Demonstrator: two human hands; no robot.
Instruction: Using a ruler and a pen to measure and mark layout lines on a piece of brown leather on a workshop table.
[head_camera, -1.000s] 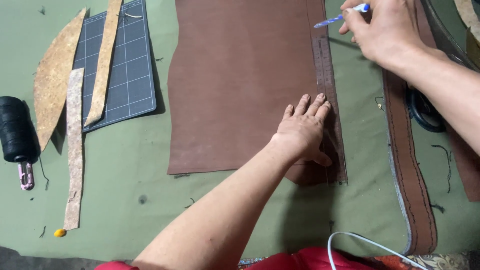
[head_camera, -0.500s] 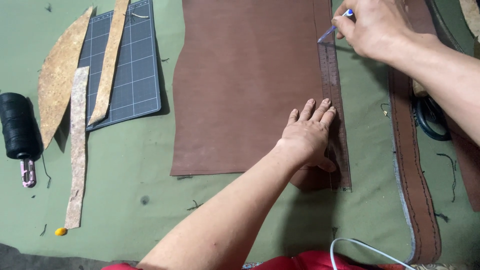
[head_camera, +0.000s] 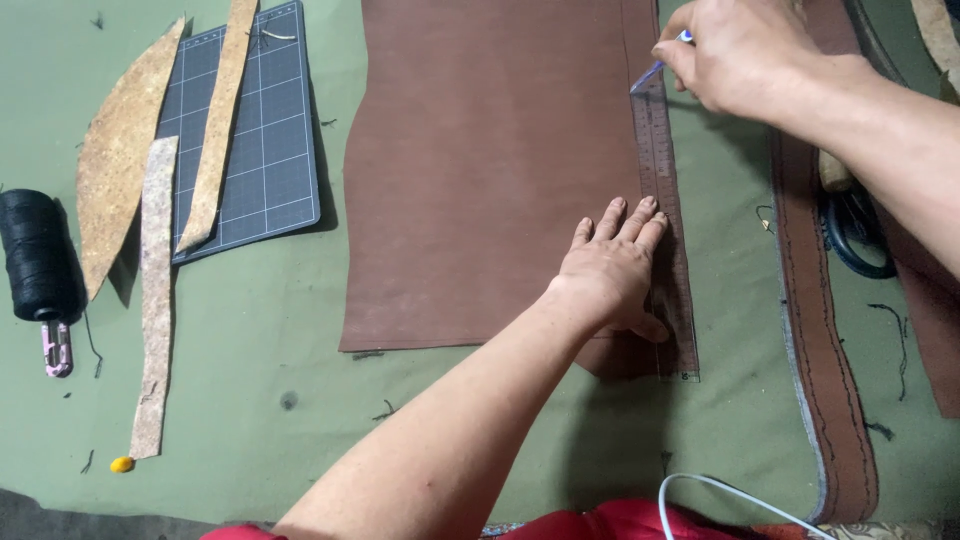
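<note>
A large brown leather sheet (head_camera: 490, 170) lies flat on the green table cover. Along its right edge rests a clear ruler (head_camera: 668, 215). My left hand (head_camera: 612, 270) presses flat on the leather and the ruler, fingers spread. My right hand (head_camera: 745, 50) grips a blue pen (head_camera: 682, 38) whose tip meets the ruler's far end.
A dark cutting mat (head_camera: 250, 135) with tan scrap strips (head_camera: 155, 290) lies at left, beside a black thread spool (head_camera: 38, 255). A long stitched brown strap (head_camera: 815, 320) runs down the right, near black scissors (head_camera: 855, 235). A white cable (head_camera: 740, 495) curls at the bottom.
My right hand has brought the pen down and left, from above the sheet's corner to the top of the ruler. The left hand stays pressed on the ruler.
</note>
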